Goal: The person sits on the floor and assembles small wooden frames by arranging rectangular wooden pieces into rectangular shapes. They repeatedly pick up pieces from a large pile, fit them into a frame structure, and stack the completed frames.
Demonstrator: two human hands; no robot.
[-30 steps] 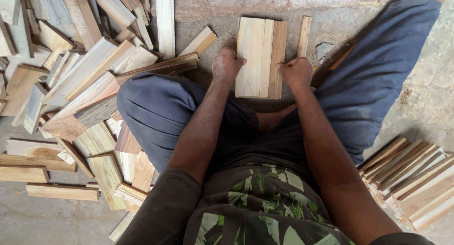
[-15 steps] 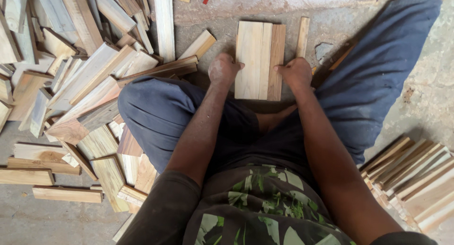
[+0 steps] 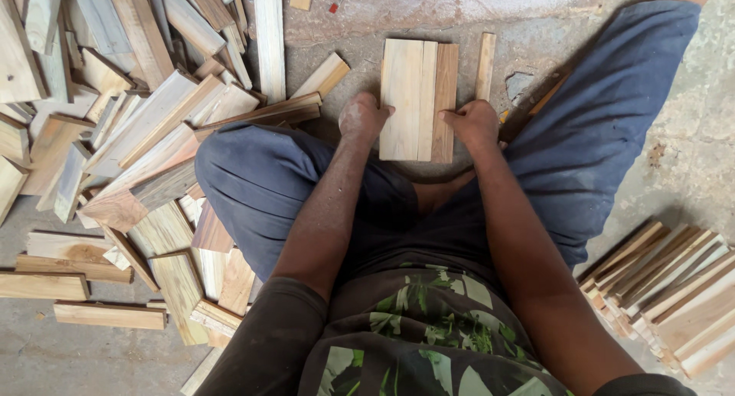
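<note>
Planks (image 3: 419, 99), three short ones laid edge to edge, lie on the concrete floor (image 3: 429, 13) between the seated person's knees. Left hand (image 3: 362, 118) presses its left edge, fingers curled; right hand (image 3: 475, 122) pinches the right edge. Loose wood offcuts (image 3: 145, 128) crowd the floor's left side.

Three pale wooden slats (image 3: 419, 97) lie flat, edges touching, on concrete.

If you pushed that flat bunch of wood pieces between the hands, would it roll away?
Probably not: the wood strips lie flat on the concrete floor, so they would likely slide. Being separate pieces, they may spread apart unless the left hand and right hand squeeze them. They look stiff.
</note>
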